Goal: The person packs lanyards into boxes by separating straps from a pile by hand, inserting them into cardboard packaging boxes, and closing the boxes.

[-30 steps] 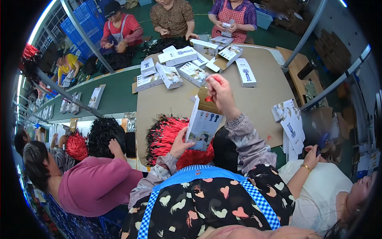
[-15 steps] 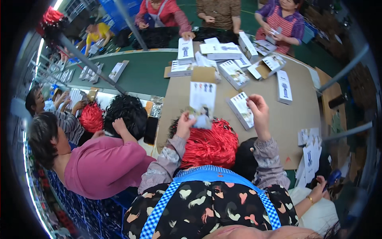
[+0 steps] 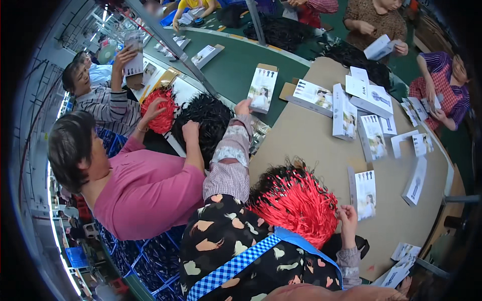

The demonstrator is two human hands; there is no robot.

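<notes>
My left hand (image 3: pixel 243 107) is stretched forward and left, closed on the lower end of a white printed box (image 3: pixel 262 90) whose brown cardboard flap stands out at the top. The box is over the green conveyor belt (image 3: pixel 232 60), beside the table's left edge. My right hand (image 3: pixel 347 219) is closed with curled fingers at the right side of a bundle of red and black strips (image 3: pixel 304 200) in front of me. Whether anything small is between those fingers cannot be seen. Another white box (image 3: pixel 365 194) lies on the table just beyond my right hand.
Several more white boxes (image 3: pixel 374 98) are heaped on the brown table (image 3: pixel 311 145). A person in pink (image 3: pixel 145 188) sits close at my left, near a black strip bundle (image 3: pixel 208 123) and a red one (image 3: pixel 159 109). A metal post (image 3: pixel 188 62) slants over the belt.
My left hand has carried the box from in front of me to the left, over the belt. My right hand has dropped beside the red bundle. The view has turned left.
</notes>
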